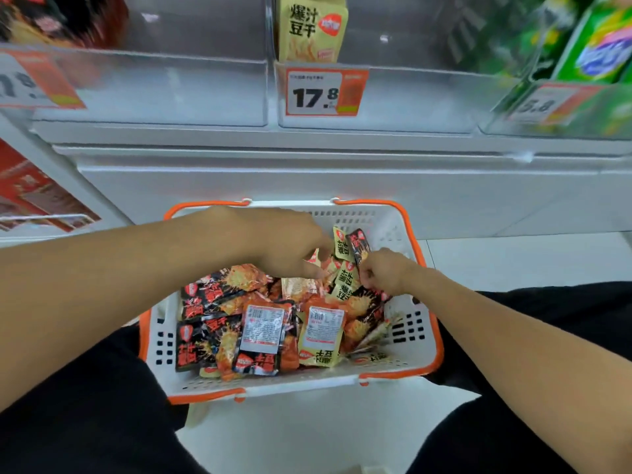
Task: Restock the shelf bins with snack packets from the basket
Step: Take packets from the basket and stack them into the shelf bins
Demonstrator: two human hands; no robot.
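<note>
A white basket (415, 354) with an orange rim sits on the floor between my knees, full of several snack packets (260, 331) in black, orange and yellow. My left hand (290, 246) reaches into the far side and holds a yellow packet (341, 243) upright with its fingertips. My right hand (384, 270) is curled beside it and pinches a black packet (359, 244). Above, a clear shelf bin (393, 97) holds one yellow packet (313, 27) standing behind a 17.8 price tag (325, 92).
A second clear bin (164, 87) at the left of the shelf looks bare in front, with dark red packets behind. Green packets (602, 46) fill the right bin. A white shelf base (307, 179) stands just behind the basket. My knees flank the basket.
</note>
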